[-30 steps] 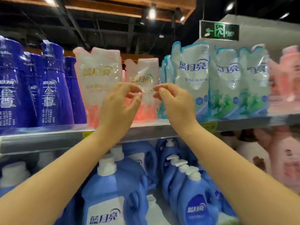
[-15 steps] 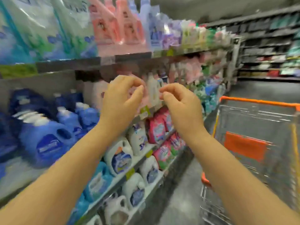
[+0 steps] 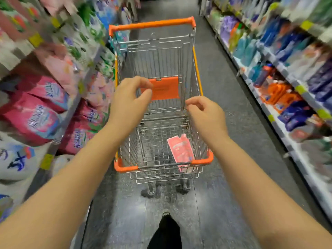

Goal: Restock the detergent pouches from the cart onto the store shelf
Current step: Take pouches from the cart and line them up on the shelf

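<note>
A wire shopping cart (image 3: 151,24) with orange trim stands in the aisle straight ahead. One pink detergent pouch (image 3: 180,152) lies flat in the near right corner of its basket. My left hand (image 3: 128,103) hovers above the left side of the basket, fingers curled and apart, holding nothing. My right hand (image 3: 204,114) hangs over the right side, above the pouch and clear of it, fingers loosely curled and empty. The store shelf (image 3: 36,39) runs along the left, blurred.
Pink and white detergent bags (image 3: 34,119) fill the lower left shelves. A second shelf run (image 3: 294,87) with blue and orange bottles lines the right. Dark floor lies between them, with my black shoe (image 3: 166,215) behind the cart.
The view has swung from the upper shelf of pouches round and down to the cart. Both hands left the shelf empty and now hang over the basket, farther apart.
</note>
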`<state>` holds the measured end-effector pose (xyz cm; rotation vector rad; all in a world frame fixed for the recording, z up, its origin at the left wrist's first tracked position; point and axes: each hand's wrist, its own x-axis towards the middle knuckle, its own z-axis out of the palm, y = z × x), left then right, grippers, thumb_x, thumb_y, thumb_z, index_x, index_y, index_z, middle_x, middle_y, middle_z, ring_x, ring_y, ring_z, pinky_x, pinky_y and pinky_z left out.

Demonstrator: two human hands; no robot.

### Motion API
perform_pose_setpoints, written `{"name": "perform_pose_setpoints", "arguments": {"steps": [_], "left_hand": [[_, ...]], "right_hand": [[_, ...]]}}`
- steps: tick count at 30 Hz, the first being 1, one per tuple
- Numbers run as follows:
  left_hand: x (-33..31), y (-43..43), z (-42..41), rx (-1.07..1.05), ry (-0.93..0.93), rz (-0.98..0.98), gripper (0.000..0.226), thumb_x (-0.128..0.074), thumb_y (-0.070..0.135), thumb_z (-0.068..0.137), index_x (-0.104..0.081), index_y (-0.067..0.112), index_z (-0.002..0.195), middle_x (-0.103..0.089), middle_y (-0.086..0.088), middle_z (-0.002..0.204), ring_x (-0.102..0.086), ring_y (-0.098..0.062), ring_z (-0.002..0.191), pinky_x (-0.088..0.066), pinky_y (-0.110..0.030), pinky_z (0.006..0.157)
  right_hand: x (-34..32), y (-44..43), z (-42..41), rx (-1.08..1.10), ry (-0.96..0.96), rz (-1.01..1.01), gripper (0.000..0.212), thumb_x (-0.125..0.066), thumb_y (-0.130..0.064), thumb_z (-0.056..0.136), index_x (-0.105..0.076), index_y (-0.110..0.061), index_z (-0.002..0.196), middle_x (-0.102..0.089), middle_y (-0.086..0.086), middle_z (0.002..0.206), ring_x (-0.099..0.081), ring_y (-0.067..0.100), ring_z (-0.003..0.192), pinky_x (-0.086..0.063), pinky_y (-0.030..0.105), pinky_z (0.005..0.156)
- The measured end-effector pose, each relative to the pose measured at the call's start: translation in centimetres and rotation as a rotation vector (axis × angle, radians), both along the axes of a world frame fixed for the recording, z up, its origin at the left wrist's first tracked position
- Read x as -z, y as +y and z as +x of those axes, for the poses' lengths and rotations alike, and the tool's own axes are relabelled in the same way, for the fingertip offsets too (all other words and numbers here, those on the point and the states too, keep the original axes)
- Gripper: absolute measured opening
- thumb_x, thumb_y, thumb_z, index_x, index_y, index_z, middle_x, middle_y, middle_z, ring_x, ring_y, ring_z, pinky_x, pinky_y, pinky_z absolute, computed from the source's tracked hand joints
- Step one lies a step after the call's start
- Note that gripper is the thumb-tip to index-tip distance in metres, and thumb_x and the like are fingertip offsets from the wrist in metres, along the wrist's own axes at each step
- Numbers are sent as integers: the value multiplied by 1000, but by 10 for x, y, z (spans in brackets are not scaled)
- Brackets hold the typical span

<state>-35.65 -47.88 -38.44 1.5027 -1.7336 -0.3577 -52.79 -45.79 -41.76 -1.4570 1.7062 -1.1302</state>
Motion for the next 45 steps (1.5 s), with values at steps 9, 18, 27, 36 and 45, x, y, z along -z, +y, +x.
{"name": "perform_pose_setpoints", "arguments": {"steps": [9, 18, 27, 36, 45], "left_hand": [[134, -140, -21, 8, -48, 463, 22, -53, 9, 86, -63, 11, 106, -61, -7, 110, -52, -17, 101, -31, -20, 77], [280, -201, -40, -65, -96, 861, 44, -55, 16, 87, -45, 11, 129, -44, -14, 129, -47, -28, 115, -35, -29, 93], [391, -182, -40, -82, -14, 1141, 76, -56, 20, 88, -12, 17, 149, -42, -18, 139, -51, -32, 117, -39, -32, 92], [461, -163, -46, -55, 105, 1375, 50, -55, 34, 90, -39, 15, 133, -62, -7, 116, -61, -31, 103, -45, -32, 75], [470, -147, -40, -163, 313, 1417, 24, -48, 23, 94, -53, 12, 114, -61, -5, 111, -59, -17, 76, -53, -21, 68]], "right_hand": [[141, -114, 1, 49, -83, 456, 27, -50, -16, 91, -62, -21, 115, -60, -6, 105, -57, 14, 80, -47, 25, 70], [284, -168, 22, 75, -44, 828, 60, -50, -19, 82, -37, -18, 141, -55, 6, 134, -59, 28, 108, -46, 30, 87], [389, -160, 37, -28, 341, 1013, 86, -56, -23, 88, 3, -20, 151, -3, 5, 160, -6, 29, 147, -9, 49, 118], [449, -143, 35, -124, 637, 1070, 121, -77, -31, 76, 22, -31, 145, 17, 11, 157, 8, 39, 144, -13, 59, 113], [424, -164, 31, -81, 480, 995, 82, -55, -2, 83, -11, -26, 147, -31, 17, 142, -42, 40, 124, -45, 45, 92]]}}
